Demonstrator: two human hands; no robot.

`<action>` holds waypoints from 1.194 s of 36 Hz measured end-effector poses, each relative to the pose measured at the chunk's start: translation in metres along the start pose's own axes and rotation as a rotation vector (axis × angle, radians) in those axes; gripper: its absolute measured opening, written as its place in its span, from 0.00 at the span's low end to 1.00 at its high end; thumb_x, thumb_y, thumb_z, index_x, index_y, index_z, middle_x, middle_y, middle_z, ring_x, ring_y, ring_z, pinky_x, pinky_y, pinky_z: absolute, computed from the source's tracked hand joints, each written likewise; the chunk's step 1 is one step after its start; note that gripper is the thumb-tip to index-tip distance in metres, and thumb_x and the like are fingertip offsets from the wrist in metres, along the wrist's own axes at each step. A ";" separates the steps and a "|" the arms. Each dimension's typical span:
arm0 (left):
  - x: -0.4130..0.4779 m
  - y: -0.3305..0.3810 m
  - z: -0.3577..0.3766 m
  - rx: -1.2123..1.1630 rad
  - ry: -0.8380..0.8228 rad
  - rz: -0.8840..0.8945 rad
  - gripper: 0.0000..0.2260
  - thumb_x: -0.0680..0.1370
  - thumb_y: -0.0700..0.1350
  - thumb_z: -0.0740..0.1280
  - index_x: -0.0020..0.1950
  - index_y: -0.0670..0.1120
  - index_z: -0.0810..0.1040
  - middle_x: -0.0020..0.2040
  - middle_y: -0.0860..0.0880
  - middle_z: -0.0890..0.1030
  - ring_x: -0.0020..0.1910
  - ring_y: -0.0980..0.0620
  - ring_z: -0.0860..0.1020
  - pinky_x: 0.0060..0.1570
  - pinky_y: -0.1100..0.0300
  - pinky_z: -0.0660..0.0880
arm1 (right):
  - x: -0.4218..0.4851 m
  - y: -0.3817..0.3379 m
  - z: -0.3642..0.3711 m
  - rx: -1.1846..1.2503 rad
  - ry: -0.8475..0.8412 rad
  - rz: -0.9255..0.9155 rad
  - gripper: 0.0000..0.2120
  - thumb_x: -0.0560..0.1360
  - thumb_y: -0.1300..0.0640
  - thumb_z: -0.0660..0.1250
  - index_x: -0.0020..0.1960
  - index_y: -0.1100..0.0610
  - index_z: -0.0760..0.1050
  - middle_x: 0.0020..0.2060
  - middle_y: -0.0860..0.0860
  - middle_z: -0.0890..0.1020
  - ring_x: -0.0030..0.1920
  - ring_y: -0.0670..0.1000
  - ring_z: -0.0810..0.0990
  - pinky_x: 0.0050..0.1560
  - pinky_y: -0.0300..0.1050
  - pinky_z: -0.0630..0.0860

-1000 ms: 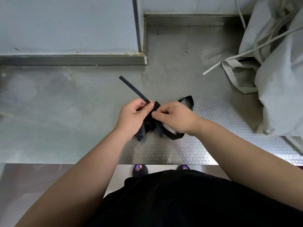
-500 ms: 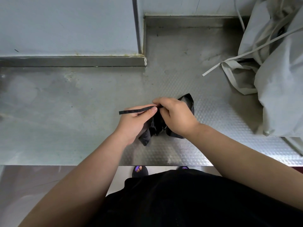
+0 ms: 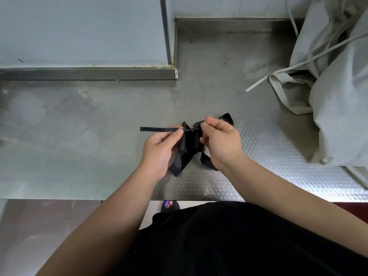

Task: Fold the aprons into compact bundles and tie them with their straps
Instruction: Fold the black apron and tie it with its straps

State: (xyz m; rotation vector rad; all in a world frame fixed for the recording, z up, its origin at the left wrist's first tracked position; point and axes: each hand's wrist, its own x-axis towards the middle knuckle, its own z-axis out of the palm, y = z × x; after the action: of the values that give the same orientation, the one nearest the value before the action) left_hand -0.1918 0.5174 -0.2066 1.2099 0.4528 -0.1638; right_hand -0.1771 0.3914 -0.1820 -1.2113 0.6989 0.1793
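Head view: a black strap [image 3: 157, 129] runs out flat to the left of the bundle [image 3: 189, 143], its free end sticking past the left hand [image 3: 159, 150]. That hand, just left of the bundle, pinches the strap between thumb and forefinger, with the other fingers curled under. The bundle (a black apron, crumpled and cinched at the middle) sits between the two hands over the steel surface [image 3: 79, 136]; I cannot tell whether it rests there or is lifted. The right hand [image 3: 221, 142], touching the bundle's right side, pinches the strap at the bundle's top, and a black loop shows beneath its wrist. Well right of the bundle lies a grey heap [image 3: 342, 116] of aprons, pale straps trailing.
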 end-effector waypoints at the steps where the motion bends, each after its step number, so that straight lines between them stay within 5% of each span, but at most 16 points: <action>1: 0.000 -0.002 -0.003 -0.017 0.037 -0.010 0.07 0.76 0.33 0.65 0.43 0.41 0.82 0.43 0.43 0.82 0.47 0.48 0.80 0.58 0.53 0.75 | 0.002 0.000 -0.004 -0.003 0.042 -0.006 0.05 0.76 0.67 0.65 0.49 0.59 0.76 0.34 0.49 0.76 0.22 0.40 0.72 0.27 0.32 0.72; 5: 0.000 -0.005 -0.009 -0.093 0.032 -0.032 0.08 0.79 0.34 0.60 0.43 0.37 0.77 0.41 0.42 0.83 0.43 0.49 0.83 0.49 0.58 0.79 | 0.009 0.001 -0.018 -0.109 0.111 -0.023 0.06 0.77 0.67 0.64 0.51 0.60 0.76 0.33 0.49 0.75 0.24 0.41 0.72 0.31 0.33 0.74; 10: -0.001 0.002 0.005 -0.002 -0.079 -0.037 0.09 0.80 0.37 0.59 0.41 0.46 0.72 0.46 0.48 0.83 0.47 0.55 0.82 0.40 0.64 0.75 | 0.009 -0.002 -0.017 -0.116 0.077 -0.027 0.05 0.79 0.62 0.62 0.53 0.55 0.70 0.37 0.49 0.72 0.32 0.45 0.75 0.42 0.41 0.80; 12: 0.000 0.003 0.009 0.116 -0.068 -0.006 0.09 0.80 0.39 0.61 0.41 0.48 0.73 0.47 0.50 0.83 0.49 0.56 0.80 0.42 0.63 0.73 | 0.006 -0.003 -0.017 -0.216 0.016 -0.059 0.18 0.77 0.53 0.65 0.64 0.50 0.63 0.38 0.49 0.75 0.36 0.47 0.79 0.50 0.46 0.80; 14: 0.001 0.003 0.011 0.154 -0.060 0.009 0.09 0.80 0.40 0.62 0.41 0.49 0.74 0.46 0.51 0.83 0.50 0.55 0.80 0.45 0.61 0.72 | 0.000 -0.004 -0.017 -0.417 -0.010 -0.160 0.28 0.76 0.48 0.67 0.69 0.52 0.56 0.39 0.49 0.78 0.42 0.50 0.81 0.52 0.41 0.77; 17: -0.002 0.002 0.012 0.164 -0.066 0.018 0.10 0.80 0.39 0.61 0.41 0.49 0.75 0.45 0.52 0.83 0.49 0.55 0.79 0.48 0.59 0.72 | 0.001 -0.006 -0.016 -0.636 0.010 -0.216 0.16 0.76 0.44 0.64 0.47 0.57 0.67 0.30 0.46 0.72 0.32 0.44 0.73 0.34 0.34 0.68; 19: -0.005 0.002 0.014 0.181 -0.096 0.020 0.10 0.80 0.39 0.61 0.41 0.49 0.75 0.47 0.52 0.83 0.49 0.56 0.78 0.49 0.58 0.71 | 0.005 -0.008 -0.016 -0.691 -0.016 -0.117 0.22 0.77 0.43 0.62 0.31 0.56 0.65 0.25 0.47 0.69 0.28 0.46 0.68 0.31 0.39 0.62; 24: -0.005 0.004 0.019 0.294 -0.139 -0.004 0.08 0.81 0.42 0.60 0.44 0.51 0.74 0.45 0.58 0.84 0.42 0.65 0.78 0.39 0.60 0.66 | 0.007 -0.014 -0.012 -0.493 -0.083 0.023 0.13 0.78 0.56 0.64 0.35 0.56 0.74 0.29 0.49 0.74 0.27 0.47 0.69 0.32 0.40 0.68; 33: 0.003 0.021 0.029 0.543 0.026 0.020 0.10 0.76 0.43 0.66 0.35 0.48 0.75 0.31 0.55 0.78 0.28 0.59 0.70 0.34 0.61 0.67 | 0.001 0.011 -0.022 -0.871 -0.193 -0.605 0.06 0.78 0.60 0.63 0.51 0.61 0.78 0.39 0.48 0.79 0.40 0.47 0.74 0.44 0.35 0.68; 38: 0.003 0.029 0.023 0.716 -0.040 0.028 0.09 0.75 0.40 0.66 0.36 0.50 0.78 0.35 0.51 0.80 0.38 0.53 0.75 0.40 0.59 0.73 | 0.003 0.017 -0.023 -1.015 -0.243 -0.869 0.08 0.74 0.62 0.65 0.48 0.63 0.81 0.46 0.59 0.81 0.47 0.58 0.81 0.48 0.38 0.72; 41: 0.003 0.031 0.018 0.778 -0.155 0.043 0.11 0.77 0.39 0.66 0.39 0.54 0.80 0.41 0.49 0.82 0.45 0.50 0.79 0.48 0.56 0.76 | 0.005 0.014 -0.024 -1.079 -0.295 -0.905 0.09 0.74 0.60 0.63 0.48 0.64 0.79 0.58 0.62 0.78 0.57 0.58 0.78 0.52 0.46 0.75; 43: 0.003 0.031 0.011 0.804 -0.230 0.070 0.11 0.77 0.39 0.66 0.41 0.54 0.80 0.41 0.51 0.82 0.46 0.51 0.79 0.52 0.53 0.76 | 0.006 0.009 -0.026 -1.121 -0.360 -0.887 0.08 0.76 0.61 0.62 0.49 0.65 0.77 0.57 0.61 0.79 0.58 0.59 0.78 0.53 0.46 0.74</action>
State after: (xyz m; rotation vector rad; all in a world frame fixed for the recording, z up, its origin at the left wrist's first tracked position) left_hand -0.1747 0.5182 -0.1779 1.9636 0.1306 -0.4473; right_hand -0.1868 0.3697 -0.1973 -2.3598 -0.3973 0.0224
